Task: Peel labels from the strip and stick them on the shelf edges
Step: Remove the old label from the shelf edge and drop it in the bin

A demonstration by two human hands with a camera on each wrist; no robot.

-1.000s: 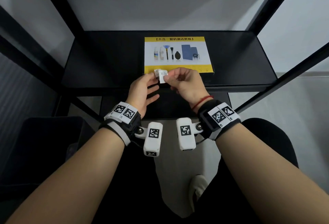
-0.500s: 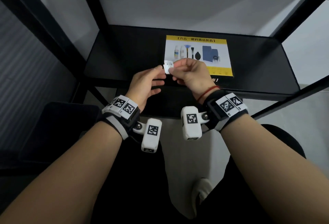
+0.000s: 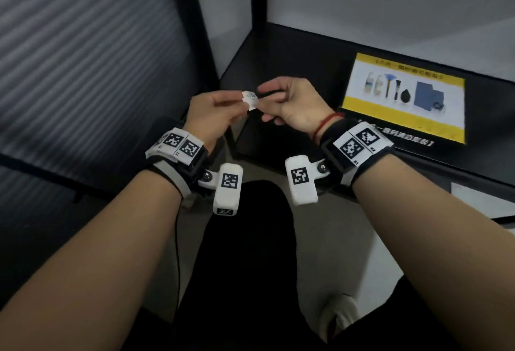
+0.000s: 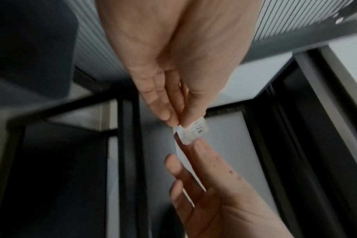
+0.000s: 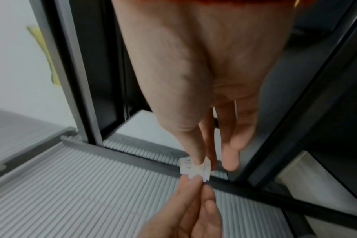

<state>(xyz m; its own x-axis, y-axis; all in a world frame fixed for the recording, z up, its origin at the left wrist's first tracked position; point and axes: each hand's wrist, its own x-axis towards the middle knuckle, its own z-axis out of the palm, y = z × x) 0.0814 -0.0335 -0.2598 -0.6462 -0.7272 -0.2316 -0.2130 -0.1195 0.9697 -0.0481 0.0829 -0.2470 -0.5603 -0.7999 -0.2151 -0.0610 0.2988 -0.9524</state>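
A small white printed label [image 3: 249, 99] sits between both hands in front of the black shelf's [image 3: 292, 52] left corner. My left hand [image 3: 239, 103] pinches its left end with thumb and fingertips. My right hand [image 3: 260, 98] pinches the other end. In the left wrist view the label [image 4: 198, 130] curls over the left hand's fingertips [image 4: 179, 124], and a thin white backing strip [image 4: 180, 154] runs down between the fingers of the right hand [image 4: 194, 161]. The right wrist view shows the right thumb pressing the label [image 5: 189, 169], with the left hand [image 5: 196, 183] pinching from below.
A yellow and white product box [image 3: 404, 97] lies on the shelf to the right of the hands. A black upright post [image 3: 203, 30] stands just left of them, with a ribbed grey panel [image 3: 83, 58] beyond. My dark-trousered knee [image 3: 245, 239] is below the hands.
The head view has swung left, so the shelf and box now lie to the right. Both hands have kept their pinch on the label and moved toward the shelf's left corner.
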